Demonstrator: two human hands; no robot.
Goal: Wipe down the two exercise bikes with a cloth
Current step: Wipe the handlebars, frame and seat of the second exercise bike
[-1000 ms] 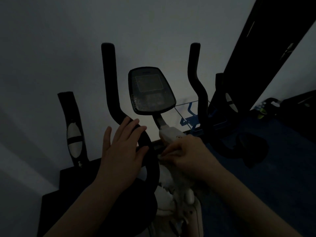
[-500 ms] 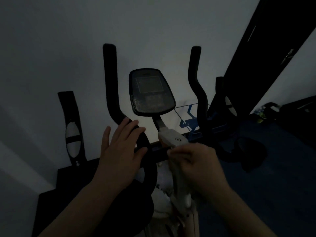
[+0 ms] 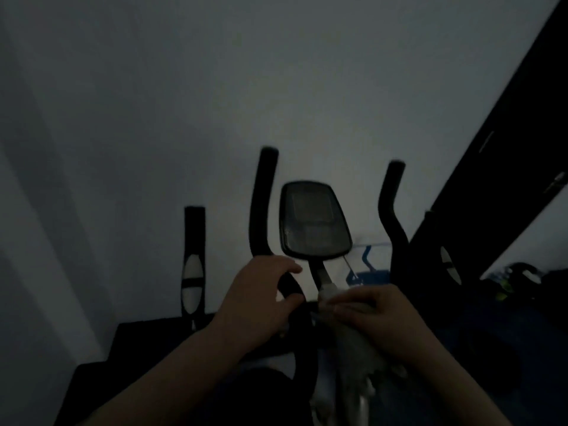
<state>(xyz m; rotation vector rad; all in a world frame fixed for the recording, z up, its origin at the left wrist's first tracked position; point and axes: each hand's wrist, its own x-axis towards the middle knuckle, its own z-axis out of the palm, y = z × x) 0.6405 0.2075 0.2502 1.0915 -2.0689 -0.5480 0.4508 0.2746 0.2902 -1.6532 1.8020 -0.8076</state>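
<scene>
Dim light blurs most of the scene, and no brand, label or writing can be read anywhere, not even on the console (image 3: 315, 221), whose screen shows only two grey patches.

One bike (image 3: 307, 333) stands directly ahead against the wall (image 3: 153, 103). It carries two upright black handlebars: the left bar (image 3: 261, 207) and the right bar (image 3: 392, 207), with the console between them on a short stem. Two hands are in view.

The left hand (image 3: 258, 302) grips the lower bend of the left bar, fingers curled over the top of it and thumb hooked beneath, so the black tube shows between them. The console's lower edge sits just above and right of those fingertips.

The right hand (image 3: 372, 318) presses a pale cloth (image 3: 359, 342) onto the bike's white post just below the console stem. Its fingers (image 3: 347, 309) are curled together, pointing left, apparently clamped on the cloth, though the blur makes the grip hard to judge. The cloth bunches under the palm and hangs down below the fingers along the post.

Left of the left hand, apart from it, stands one black upright (image 3: 193, 262) with two pale ovals on it. Right of the right hand, a large dark slanted panel (image 3: 507, 149) rises to the frame's corner; it is unclear what it is.
</scene>
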